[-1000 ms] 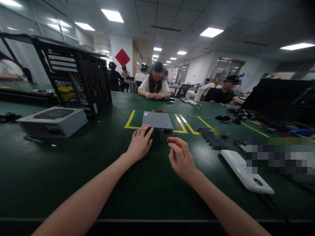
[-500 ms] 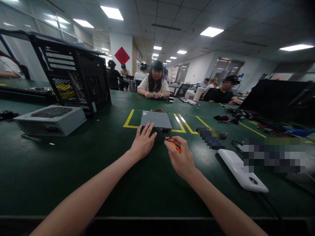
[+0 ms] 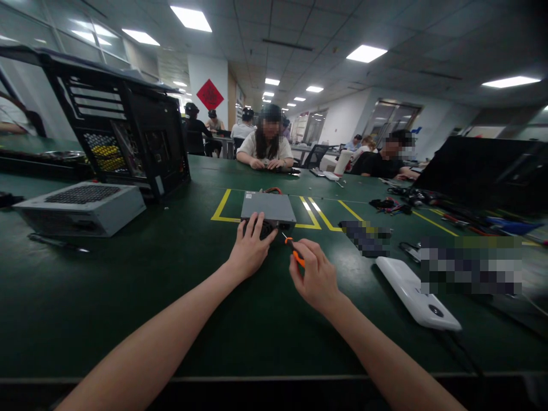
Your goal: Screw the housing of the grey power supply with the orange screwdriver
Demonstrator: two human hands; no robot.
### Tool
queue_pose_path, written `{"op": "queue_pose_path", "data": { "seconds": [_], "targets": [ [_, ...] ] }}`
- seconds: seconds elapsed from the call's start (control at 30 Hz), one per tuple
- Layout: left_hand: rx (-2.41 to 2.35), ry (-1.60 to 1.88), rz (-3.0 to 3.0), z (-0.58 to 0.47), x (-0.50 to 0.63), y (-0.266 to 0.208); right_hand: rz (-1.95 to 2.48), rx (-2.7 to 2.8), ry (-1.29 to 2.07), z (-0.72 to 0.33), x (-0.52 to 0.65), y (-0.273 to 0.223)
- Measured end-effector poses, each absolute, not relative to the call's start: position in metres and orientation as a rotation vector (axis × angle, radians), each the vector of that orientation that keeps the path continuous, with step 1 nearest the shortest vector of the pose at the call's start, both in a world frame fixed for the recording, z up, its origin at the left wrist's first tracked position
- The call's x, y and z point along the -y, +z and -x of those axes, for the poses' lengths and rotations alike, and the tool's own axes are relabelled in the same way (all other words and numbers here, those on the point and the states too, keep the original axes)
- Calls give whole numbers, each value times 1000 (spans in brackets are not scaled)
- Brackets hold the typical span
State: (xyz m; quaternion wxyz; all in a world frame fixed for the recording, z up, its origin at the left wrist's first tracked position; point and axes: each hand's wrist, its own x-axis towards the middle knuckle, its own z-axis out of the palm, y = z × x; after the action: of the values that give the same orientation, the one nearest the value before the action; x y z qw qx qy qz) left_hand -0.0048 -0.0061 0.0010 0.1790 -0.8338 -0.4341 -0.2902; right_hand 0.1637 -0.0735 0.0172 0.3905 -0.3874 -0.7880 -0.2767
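Note:
A grey computer power supply (image 3: 269, 206) lies flat on the green table, its fan and socket side facing me. My left hand (image 3: 249, 246) rests against its near edge, fingers spread over the top and front, partly covering the fan. In my right hand (image 3: 315, 275) is a screwdriver (image 3: 298, 257) with an orange and black handle. The thin shaft points at the near face, close to the power socket (image 3: 283, 226). Whether the tip touches a screw is too small to tell. Coloured cables (image 3: 273, 190) show behind the power supply.
At left stand an open black computer case (image 3: 158, 142) and a second power supply (image 3: 81, 208), with a pen (image 3: 60, 244) before it. A white device (image 3: 417, 294) lies at right, near cables (image 3: 390, 205) and a dark monitor (image 3: 492, 177). A person (image 3: 265, 145) sits opposite.
The screwdriver's tip has moved slightly left and up toward the power supply's near face, and my right fingers have shifted on its handle. My left hand stays on the power supply.

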Motion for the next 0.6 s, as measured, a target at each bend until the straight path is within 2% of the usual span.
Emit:
{"op": "queue_pose_path", "data": {
  "seconds": [0.6],
  "targets": [
    [1233, -784, 2364, 5, 5, 2, 960, 2072, -411, -159, 72, 18]
  ]
}}
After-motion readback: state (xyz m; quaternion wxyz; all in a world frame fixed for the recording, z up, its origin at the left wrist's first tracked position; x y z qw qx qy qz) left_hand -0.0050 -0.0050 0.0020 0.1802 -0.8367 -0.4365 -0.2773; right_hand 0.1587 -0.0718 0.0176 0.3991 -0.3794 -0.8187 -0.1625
